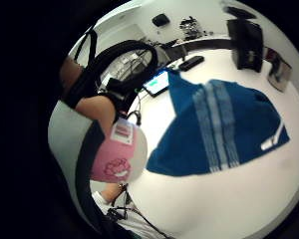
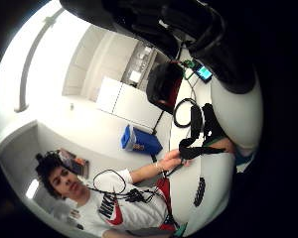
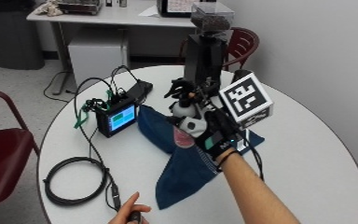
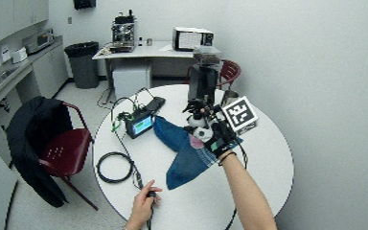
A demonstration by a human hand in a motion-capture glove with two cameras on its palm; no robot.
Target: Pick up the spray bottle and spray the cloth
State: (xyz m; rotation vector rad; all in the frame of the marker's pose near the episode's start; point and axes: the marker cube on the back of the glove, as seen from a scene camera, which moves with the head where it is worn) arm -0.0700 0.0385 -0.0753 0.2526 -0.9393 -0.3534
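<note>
Gripping the spray bottle [image 3: 189,122] in the gloved right hand [image 3: 219,135], fingers curled round its white body, above the middle of the round white table [image 3: 315,154]. Holding the bottle roughly upright in the outside view, pink label facing about 8 o'clock, black spray head [image 3: 185,88] topping it at 12 o'clock. Hovering over the blue cloth [image 3: 182,170], with a gap between bottle and cloth showing in the little finger side palm view, where the bottle's pink-and-white label [image 1: 118,154] is sitting just beside the cloth's edge [image 1: 224,132].

Lying flat on the table, the cloth, spreading from under the hand toward 7 o'clock, pale stripes running across it.

Resting on the table edge at 7 o'clock, the bare left hand [image 3: 129,212], fingers loosely curled by a cable; whether holding it, cannot tell.

Standing at 10 o'clock of the bottle, a small device with a lit screen [image 3: 118,117], touching or just beside the cloth's far corner. Lying at 8 o'clock, a coiled black cable [image 3: 73,182]. Standing at 12 o'clock behind the bottle, a tall black grinder-like machine [image 3: 205,51].
</note>
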